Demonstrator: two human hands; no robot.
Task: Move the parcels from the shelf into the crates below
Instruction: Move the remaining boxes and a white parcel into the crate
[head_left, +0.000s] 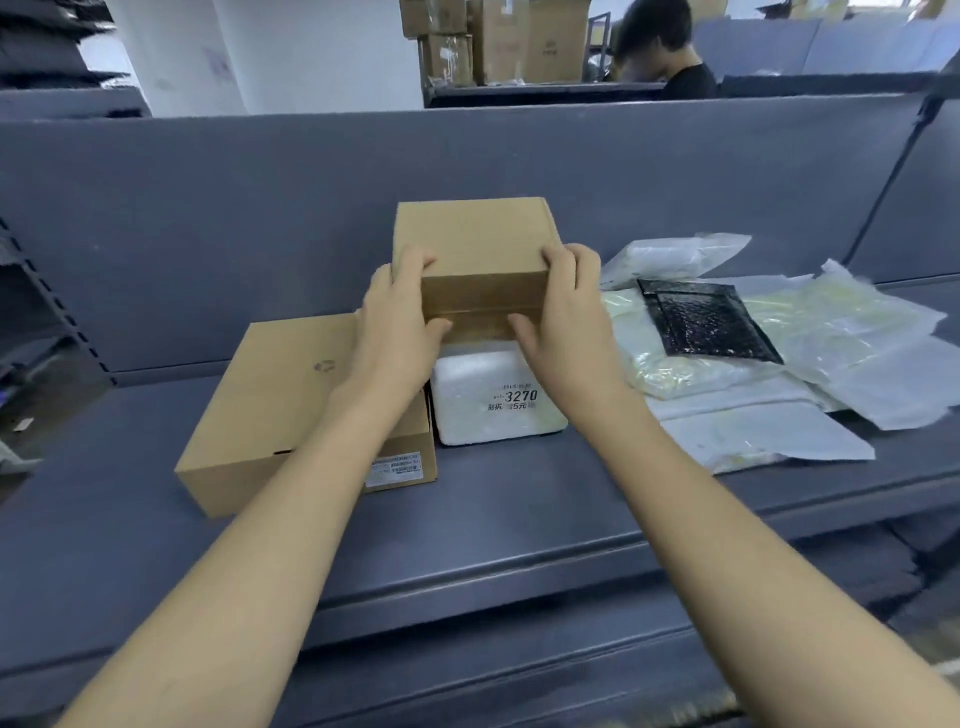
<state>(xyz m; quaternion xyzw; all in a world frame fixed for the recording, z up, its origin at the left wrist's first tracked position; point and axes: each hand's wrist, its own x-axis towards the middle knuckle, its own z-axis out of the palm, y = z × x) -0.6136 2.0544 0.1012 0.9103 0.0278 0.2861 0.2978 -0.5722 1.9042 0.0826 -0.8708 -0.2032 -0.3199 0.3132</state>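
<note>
A small brown cardboard box (475, 244) sits on top of a white foam box (493, 400) on the grey shelf (156, 545). My left hand (397, 322) grips its left side, fingers curled over the top edge and thumb under the front. My right hand (563, 312) grips its right side the same way. A larger flat cardboard box (275, 405) lies to the left, partly under my left forearm. No crates are in view.
Several clear and white plastic mailer bags (831, 332) lie on the shelf at the right, with a black bubble mailer (701, 319) on top. A grey back panel (260, 208) stands behind. A person (665, 52) and stacked cartons (498, 41) are beyond it.
</note>
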